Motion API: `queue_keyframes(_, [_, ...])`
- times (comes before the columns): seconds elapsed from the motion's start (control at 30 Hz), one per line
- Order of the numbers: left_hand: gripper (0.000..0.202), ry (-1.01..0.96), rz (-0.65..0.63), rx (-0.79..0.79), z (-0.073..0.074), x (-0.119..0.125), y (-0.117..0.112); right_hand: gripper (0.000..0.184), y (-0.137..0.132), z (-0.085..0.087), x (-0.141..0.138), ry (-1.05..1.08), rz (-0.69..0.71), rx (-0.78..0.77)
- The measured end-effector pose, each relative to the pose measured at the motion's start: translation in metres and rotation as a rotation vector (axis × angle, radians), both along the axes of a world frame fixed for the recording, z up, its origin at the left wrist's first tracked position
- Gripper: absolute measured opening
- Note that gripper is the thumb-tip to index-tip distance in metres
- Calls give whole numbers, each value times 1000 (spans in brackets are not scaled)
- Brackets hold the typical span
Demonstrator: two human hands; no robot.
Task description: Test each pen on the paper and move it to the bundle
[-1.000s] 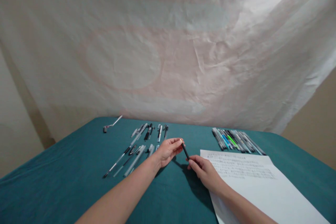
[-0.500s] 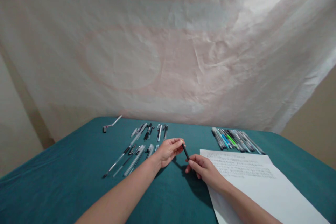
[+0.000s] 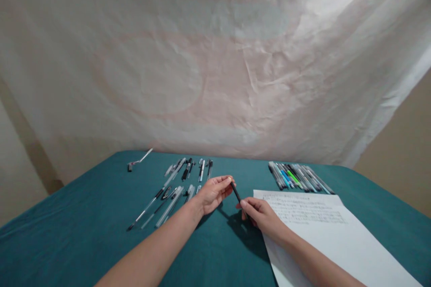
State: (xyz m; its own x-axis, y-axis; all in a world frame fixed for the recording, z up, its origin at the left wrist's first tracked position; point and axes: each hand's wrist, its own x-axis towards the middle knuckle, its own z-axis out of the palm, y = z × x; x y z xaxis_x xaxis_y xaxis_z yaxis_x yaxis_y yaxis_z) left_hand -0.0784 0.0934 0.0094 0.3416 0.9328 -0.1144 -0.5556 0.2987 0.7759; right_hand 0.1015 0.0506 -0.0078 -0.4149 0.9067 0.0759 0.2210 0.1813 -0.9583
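Between my hands a slim black pen barrel point(image 3: 235, 191) slants above the cloth. My left hand point(image 3: 216, 192) pinches its upper end between thumb and fingertips. Around its lower end the fingers of my right hand point(image 3: 258, 215) are closed, hiding that end. Several pen parts point(image 3: 169, 206), clear tubes, caps and refills, lie apart on the cloth left of my left hand. Under my right forearm is a white paper sheet point(image 3: 310, 233) with handwritten lines near its top.
A row of several pens point(image 3: 298, 176), one bright green, lies beyond the paper. At the far left corner rests a thin white rod with a dark end point(image 3: 139, 161). The table point(image 3: 84, 224) has a dark green cloth, and a pale sheet point(image 3: 215, 63) hangs behind it.
The view has shifted slightly. My right hand has tilted a little around the lower end of the pen barrel; both hands keep their hold.
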Motion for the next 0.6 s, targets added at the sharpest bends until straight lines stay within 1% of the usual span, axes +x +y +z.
queue_keyframes(0.1, [4, -26, 16, -32, 2, 0, 2, 43, -3, 3, 0, 72, -40, 50])
queue_keyframes(0.2, [3, -38, 20, -65, 2, 6, 0, 44, -5, 4, -1, 100, -57, 213])
queue_keyframes(0.27, [5, -37, 7, -82, 1, 13, -4, 46, -7, 3, -2, 67, -38, 325])
queue_keyframes(0.33, [6, -30, -8, -89, 0, 21, -9, 42, -9, 4, -2, 7, -32, 445])
queue_keyframes(0.43, [6, -32, -16, -84, 1, 30, -17, 35, -9, 11, 1, -67, -82, 611])
queue_keyframes(0.5, [11, 20, -34, -23, 4, 36, -23, 34, -5, 21, 7, -62, -134, 672])
queue_keyframes(0.53, [16, 97, -48, 46, 6, 38, -27, 34, -2, 27, 12, -47, -173, 693])
queue_keyframes(0.6, [23, 368, -83, 265, 11, 42, -35, 32, 6, 41, 26, -28, -274, 714])
